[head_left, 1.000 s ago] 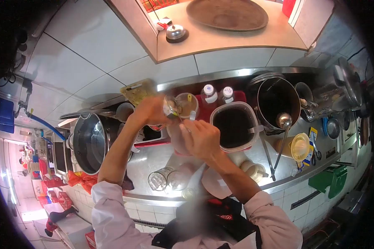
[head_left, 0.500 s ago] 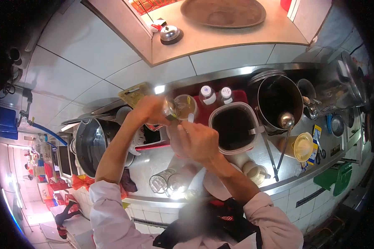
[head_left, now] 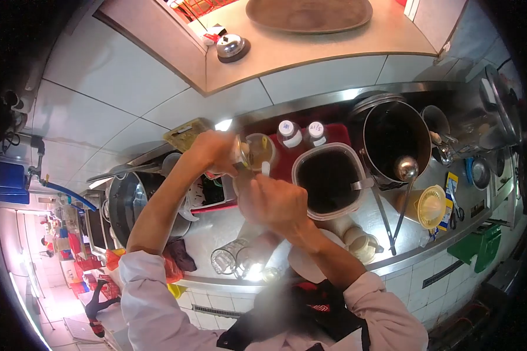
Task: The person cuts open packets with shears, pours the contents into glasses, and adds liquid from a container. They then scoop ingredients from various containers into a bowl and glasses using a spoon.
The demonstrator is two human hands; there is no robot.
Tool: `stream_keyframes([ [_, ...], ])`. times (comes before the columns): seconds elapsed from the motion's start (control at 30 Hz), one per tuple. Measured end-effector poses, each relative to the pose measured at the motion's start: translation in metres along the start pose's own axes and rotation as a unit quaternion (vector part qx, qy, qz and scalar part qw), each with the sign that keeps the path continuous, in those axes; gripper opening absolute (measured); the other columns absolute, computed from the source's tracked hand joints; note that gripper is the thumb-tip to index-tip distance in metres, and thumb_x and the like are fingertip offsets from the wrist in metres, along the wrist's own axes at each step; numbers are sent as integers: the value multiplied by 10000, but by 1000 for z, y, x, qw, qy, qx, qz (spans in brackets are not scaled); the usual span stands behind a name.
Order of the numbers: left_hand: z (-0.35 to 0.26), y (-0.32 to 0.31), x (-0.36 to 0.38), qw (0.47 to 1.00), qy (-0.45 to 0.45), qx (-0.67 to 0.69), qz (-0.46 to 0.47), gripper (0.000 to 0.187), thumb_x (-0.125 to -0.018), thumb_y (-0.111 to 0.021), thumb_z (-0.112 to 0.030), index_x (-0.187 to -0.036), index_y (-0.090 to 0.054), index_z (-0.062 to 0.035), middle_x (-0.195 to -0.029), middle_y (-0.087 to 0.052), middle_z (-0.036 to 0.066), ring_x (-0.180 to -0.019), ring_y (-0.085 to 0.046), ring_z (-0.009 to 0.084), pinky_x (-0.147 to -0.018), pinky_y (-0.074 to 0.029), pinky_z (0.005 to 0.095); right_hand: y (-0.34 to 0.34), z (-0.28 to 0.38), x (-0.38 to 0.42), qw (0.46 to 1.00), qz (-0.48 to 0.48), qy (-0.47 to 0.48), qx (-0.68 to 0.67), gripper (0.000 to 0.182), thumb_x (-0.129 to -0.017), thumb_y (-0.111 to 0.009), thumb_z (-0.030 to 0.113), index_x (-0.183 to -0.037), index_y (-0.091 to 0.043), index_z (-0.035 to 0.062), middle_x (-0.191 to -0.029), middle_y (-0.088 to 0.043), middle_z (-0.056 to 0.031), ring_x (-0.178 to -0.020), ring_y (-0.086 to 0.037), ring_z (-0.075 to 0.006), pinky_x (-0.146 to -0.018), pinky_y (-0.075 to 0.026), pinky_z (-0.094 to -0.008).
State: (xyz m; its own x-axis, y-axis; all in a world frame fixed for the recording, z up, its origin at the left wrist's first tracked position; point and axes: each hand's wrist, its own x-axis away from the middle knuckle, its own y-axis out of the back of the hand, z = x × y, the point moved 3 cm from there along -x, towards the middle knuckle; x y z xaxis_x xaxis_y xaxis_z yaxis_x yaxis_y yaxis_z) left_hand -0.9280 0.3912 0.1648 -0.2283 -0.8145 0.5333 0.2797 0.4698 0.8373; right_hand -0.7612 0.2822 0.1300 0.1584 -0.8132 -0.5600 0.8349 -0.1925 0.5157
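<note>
My left hand (head_left: pixel 216 153) is wrapped round a small glass or metal vessel (head_left: pixel 240 151), held over the steel counter. Close beside it, my right hand (head_left: pixel 280 202) is a closed fist, smeared by motion; what it grips is too blurred to name. A clear container with pale liquid (head_left: pixel 260 151) stands just behind the hands. On the red tray (head_left: pixel 284 169) are two white-capped bottles (head_left: pixel 289 133). A square tub of dark liquid (head_left: pixel 328 178) lies to the right of my right hand.
Right: a large pot (head_left: pixel 395 134) with a ladle (head_left: pixel 406 169), a yellow container (head_left: pixel 430 207), scissors (head_left: pixel 459 212). Left: another big pot (head_left: pixel 129 202). Glass jars (head_left: pixel 225 257) stand near the front edge. A bell (head_left: pixel 231 47) and brown oval tray (head_left: pixel 309 14) sit on the ledge above.
The view has shifted slightly. My right hand has turned a little and its fingers look more tightly closed; my left hand keeps its hold on the vessel.
</note>
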Motion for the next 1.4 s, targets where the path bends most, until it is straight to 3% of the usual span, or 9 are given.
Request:
stream_keyframes([
  [0.6,-6,4,-11,999,-14,-35,29,824,-494,-897,-417,-1117,-568,10,-913,-697,212,-866,-685,391,-782,-563,444,-12,-10,8,1000,1,5,13,198,-912,-570,182,-728,-554,110,-551,-554,-87,-462,-570,-260,-415,-445,-389],
  [0.7,-6,4,-14,997,-10,-58,45,796,-494,-896,-408,-1094,-581,8,-901,-697,205,-858,-687,385,-774,-565,436,-14,-14,14,999,-27,47,7,154,-783,-673,130,-857,-555,65,-749,-581,-79,-451,-548,-227,-366,-424,-361],
  [0.77,-9,6,-13,997,-18,-63,35,765,-495,-897,-405,-1064,-592,7,-897,-697,199,-852,-689,378,-771,-567,431,-10,-13,11,1000,29,10,4,132,-824,-654,153,-893,-602,53,-718,-613,-97,-472,-583,-250,-396,-451,-371],
  [0.97,-10,5,-19,995,-16,-83,47,755,-495,-903,-404,-1054,-604,6,-908,-701,190,-857,-692,367,-770,-568,426,1,-11,4,995,9,-75,-64,167,-879,-622,203,-917,-665,46,-573,-593,-128,-494,-607,-279,-437,-476,-402],
  [1.07,-11,4,-19,995,-27,-85,40,767,-490,-905,-402,-1073,-607,-4,-910,-701,188,-862,-692,365,-766,-569,423,1,-9,3,996,18,-68,-57,215,-943,-548,197,-759,-560,86,-614,-613,-119,-506,-614,-288,-454,-488,-400],
  [1.2,-9,3,-21,995,-26,-89,36,768,-488,-906,-402,-1081,-610,-14,-911,-703,185,-866,-693,362,-764,-570,423,-15,-15,13,998,42,-35,-20,207,-952,-538,200,-787,-564,78,-634,-625,-132,-527,-628,-300,-463,-493,-407],
  [1.3,-11,4,-23,993,-34,-98,49,772,-489,-907,-398,-1089,-607,-17,-912,-704,180,-867,-694,359,-762,-570,427,-13,-14,14,999,40,1,0,143,-814,-647,164,-888,-579,62,-784,-636,-98,-519,-627,-246,-415,-478,-368],
  [1.37,-12,4,-25,991,-34,-114,63,785,-491,-907,-396,-1109,-599,-22,-917,-704,178,-874,-692,362,-760,-568,430,-5,-11,8,994,40,-67,-70,197,-964,-521,202,-821,-563,74,-652,-630,-140,-534,-635,-304,-476,-502,-412],
  [1.4,-12,3,-26,991,-34,-115,63,785,-491,-907,-396,-1109,-599,-22,-917,-704,178,-874,-692,362,-760,-568,430,-7,-12,9,994,39,-68,-71,197,-964,-521,202,-821,-563,74,-652,-630,-140,-534,-635,-304,-476,-502,-412],
])
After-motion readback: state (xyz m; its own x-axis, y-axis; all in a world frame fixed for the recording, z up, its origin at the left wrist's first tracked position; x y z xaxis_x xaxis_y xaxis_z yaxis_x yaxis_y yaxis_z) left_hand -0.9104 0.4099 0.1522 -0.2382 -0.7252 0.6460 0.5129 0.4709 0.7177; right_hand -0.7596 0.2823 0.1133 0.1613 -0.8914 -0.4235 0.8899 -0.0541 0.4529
